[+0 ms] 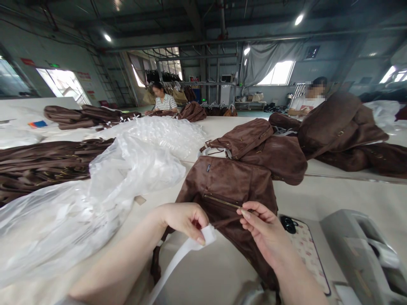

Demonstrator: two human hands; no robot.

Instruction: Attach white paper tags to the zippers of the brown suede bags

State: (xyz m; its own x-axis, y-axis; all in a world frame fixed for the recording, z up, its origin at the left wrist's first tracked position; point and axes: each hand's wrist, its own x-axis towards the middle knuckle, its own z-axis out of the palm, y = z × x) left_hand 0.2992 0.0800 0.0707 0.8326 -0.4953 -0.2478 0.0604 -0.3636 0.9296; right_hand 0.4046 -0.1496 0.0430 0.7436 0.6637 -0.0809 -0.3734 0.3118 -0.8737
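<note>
A dark brown leather backpack (232,180) lies on the table in front of me, a brass zipper (221,201) running across it. My left hand (189,222) pinches a white strip of soft wrapping material (178,259) between thumb and fingers; its tail hangs down toward me. Close to the zipper's right end, the thumb and fingertips of my right hand (262,228) are pressed together. Whatever is between them is too small to make out. A thin brown strap seems to run between the two hands, just above the backpack's lower part.
Clear plastic bags (136,165) and stacked brown straps (47,165) cover the left side. More brown backpacks (337,127) lie at the back right. A phone (305,250) and a grey tape dispenser (359,254) sit on my right. Two people (164,101) work across the table.
</note>
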